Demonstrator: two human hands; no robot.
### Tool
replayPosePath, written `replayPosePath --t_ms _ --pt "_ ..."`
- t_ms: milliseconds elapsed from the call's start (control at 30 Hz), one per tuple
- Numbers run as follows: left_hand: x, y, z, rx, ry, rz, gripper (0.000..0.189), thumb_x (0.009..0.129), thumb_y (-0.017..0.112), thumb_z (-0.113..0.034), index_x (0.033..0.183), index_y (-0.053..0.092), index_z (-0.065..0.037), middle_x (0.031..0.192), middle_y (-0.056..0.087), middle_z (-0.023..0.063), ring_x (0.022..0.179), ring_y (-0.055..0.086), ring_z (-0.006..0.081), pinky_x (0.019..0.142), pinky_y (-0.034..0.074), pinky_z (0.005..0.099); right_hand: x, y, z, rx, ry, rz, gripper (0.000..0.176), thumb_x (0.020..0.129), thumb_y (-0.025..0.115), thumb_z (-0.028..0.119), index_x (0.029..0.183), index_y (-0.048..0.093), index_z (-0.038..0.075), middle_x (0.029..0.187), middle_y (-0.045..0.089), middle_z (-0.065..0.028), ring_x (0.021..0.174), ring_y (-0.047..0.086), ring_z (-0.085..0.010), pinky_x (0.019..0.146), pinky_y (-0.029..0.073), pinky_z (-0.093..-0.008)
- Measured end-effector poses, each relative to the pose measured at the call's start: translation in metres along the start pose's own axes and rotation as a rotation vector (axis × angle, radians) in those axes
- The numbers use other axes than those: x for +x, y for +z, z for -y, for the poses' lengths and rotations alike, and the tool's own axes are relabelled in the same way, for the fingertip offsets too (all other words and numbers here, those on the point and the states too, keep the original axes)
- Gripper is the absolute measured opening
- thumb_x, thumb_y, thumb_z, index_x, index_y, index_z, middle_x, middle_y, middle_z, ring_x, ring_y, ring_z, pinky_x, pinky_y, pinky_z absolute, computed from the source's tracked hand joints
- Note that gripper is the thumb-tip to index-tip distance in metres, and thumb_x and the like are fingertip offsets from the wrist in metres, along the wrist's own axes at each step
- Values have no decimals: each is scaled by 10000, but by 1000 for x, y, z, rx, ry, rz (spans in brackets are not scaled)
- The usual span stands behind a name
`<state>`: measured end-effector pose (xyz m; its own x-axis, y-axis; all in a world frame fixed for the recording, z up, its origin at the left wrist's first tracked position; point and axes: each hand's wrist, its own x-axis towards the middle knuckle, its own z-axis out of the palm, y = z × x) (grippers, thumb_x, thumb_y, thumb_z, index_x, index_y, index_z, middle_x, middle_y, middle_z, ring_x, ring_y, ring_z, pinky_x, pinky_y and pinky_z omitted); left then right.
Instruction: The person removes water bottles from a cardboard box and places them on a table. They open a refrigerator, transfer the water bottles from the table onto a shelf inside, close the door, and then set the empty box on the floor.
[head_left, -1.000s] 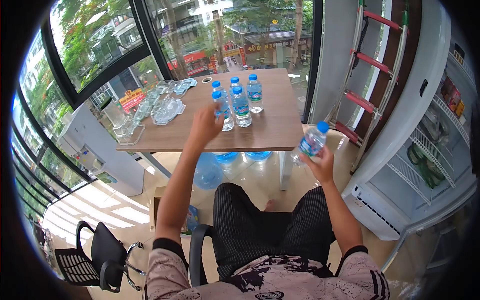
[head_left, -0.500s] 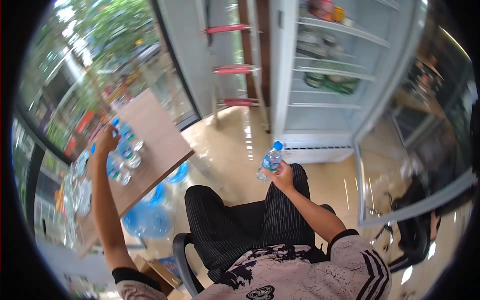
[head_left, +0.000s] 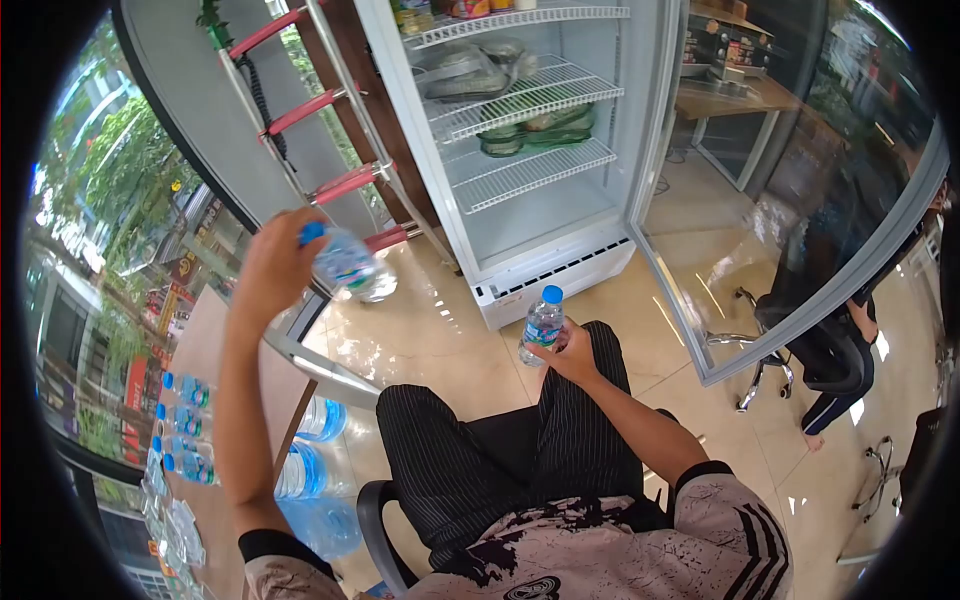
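Left fingers (head_left: 292, 226) pinched on the cap (head_left: 313, 233) of a tilted bottle (head_left: 347, 265), right fingers (head_left: 546, 353) curled round another bottle (head_left: 545, 322) (nearly upright).

An office, perhaps its pantry corner, is suggested: a wheeled chair (head_left: 921, 460) is seen at lower right, big water jugs (head_left: 320, 525) below the tabletop (head_left: 288, 392) at lower left, and a glass-doored fridge (head_left: 595, 270) at upper centre.

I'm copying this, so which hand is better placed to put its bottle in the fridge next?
Probably the right hand: it holds a nearly upright bottle in front of the open fridge. The left hand holds its tilted bottle towards the ladder.
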<state>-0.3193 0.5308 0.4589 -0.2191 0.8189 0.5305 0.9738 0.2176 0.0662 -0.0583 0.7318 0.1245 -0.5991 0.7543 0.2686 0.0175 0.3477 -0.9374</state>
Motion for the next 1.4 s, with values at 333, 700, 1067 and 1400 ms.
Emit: replayPosePath --t_ms 333,700,1067,1400 --pt "115 192 -69 -284 49 99 198 811 606 -87 1003 582 -48 828 587 188 806 583 357 730 467 426 42 -51 -10 33 -29 -151 541 640 818 284 1018 581 -22 813 668 -93 725 635 -157 660 500 -280" --pt "194 378 -18 63 54 -96 329 810 558 -2 1136 518 -14 1106 485 233 995 525 387 818 484 429 322 -26 -36 30 -206 -291 579 642 810 285 1039 518 -21 908 650 -158 797 641 -237 702 491 -333" --pt "250 430 71 19 -187 -15 350 939 410 -296 848 605 -19 831 623 249 769 598 416 753 453 499 440 52 -92 -287 -122 -184 619 586 812 338 996 516 -20 912 637 -204 897 610 -373 780 486 -421" --pt "252 421 60 -287 -310 300 170 810 534 -138 866 658 -37 858 629 206 885 607 325 798 473 432 445 58 -138 -344 -311 -41 980 532 833 422 1274 383 -33 1212 498 -267 1157 468 -398 972 386 -423"
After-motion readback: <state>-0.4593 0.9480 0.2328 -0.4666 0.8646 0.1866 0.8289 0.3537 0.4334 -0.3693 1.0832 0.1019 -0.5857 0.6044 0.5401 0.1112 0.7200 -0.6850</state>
